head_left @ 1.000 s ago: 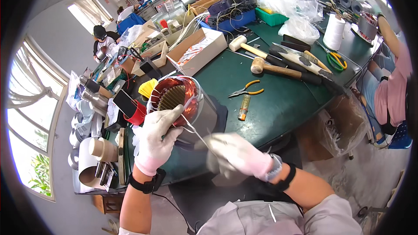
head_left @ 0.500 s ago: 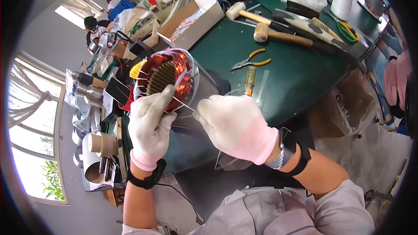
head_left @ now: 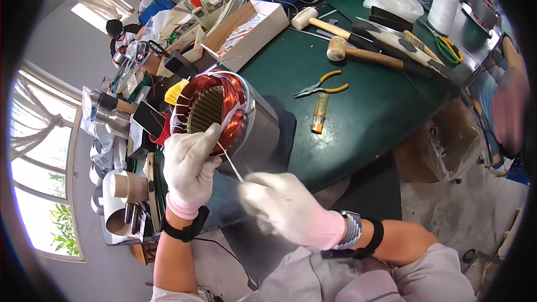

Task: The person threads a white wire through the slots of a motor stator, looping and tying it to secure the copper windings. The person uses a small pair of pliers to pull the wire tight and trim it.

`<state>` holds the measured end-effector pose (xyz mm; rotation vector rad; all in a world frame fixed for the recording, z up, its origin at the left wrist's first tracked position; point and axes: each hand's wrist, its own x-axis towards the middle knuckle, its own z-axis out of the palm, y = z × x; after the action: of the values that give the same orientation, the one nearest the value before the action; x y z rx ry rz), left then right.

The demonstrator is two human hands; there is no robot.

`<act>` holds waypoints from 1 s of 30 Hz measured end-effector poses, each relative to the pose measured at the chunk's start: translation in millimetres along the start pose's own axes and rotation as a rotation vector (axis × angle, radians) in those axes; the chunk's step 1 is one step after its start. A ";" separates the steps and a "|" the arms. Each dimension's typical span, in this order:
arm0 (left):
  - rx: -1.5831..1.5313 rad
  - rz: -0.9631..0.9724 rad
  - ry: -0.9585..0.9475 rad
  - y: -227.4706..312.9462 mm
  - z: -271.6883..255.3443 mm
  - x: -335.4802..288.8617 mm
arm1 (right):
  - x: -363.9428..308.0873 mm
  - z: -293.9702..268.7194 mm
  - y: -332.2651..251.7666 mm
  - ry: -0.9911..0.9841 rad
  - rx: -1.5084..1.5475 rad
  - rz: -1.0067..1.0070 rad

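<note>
The motor stator (head_left: 224, 117) lies on its side near the left, near edge of the green table (head_left: 380, 100), resting on a dark cloth (head_left: 282, 134). Its long axis runs roughly left to right and a little away from the person, so its open end points left and toward the camera. That end shows the copper windings (head_left: 238, 106) in a ring around a pale slotted core, with white lacing wrapped over them; the grey metal shell reaches back to the right.

The left hand (head_left: 190, 170), in a white glove, is curled over the near rim of the winding ring, fingers pressed together against the copper. From that spot a thin white cord (head_left: 230, 165) runs down and right to the right hand (head_left: 282, 207), also gloved. The right hand is blurred; its fingers look closed around the cord's end, but the exact pinch cannot be told.

Farther right on the table lie yellow-handled pliers (head_left: 321, 85) and, just near them, a small clear tube with an orange tip (head_left: 319, 113). Beyond these are two wooden mallets (head_left: 363, 50), and at the far right green-handled scissors (head_left: 450, 49). An open cardboard box (head_left: 246, 31) sits behind the stator. To the left, a phone (head_left: 148, 118) and paper rolls (head_left: 126, 187).
</note>
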<state>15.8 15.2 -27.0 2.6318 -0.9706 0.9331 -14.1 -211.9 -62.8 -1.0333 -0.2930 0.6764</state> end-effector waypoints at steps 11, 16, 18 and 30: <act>-0.186 -0.313 -0.065 6.0 -10.3 6.1 | -7.6 -19.1 -6.4 0.197 -1.190 -0.652; -0.149 -0.261 -0.089 5.8 -17.1 9.6 | -49.7 -45.2 -36.0 0.111 -1.541 -0.733; -0.142 -0.236 -0.091 6.1 -17.7 11.9 | -23.7 -66.4 -14.0 0.403 -1.082 -0.565; -0.267 -0.160 -0.166 -11.2 -25.3 14.9 | 32.5 -25.6 -30.8 0.138 -1.362 -0.689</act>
<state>19.2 25.4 2.6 2.5409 -0.8370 0.5172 35.7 -219.1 -51.6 -2.0871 -1.0006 -0.3511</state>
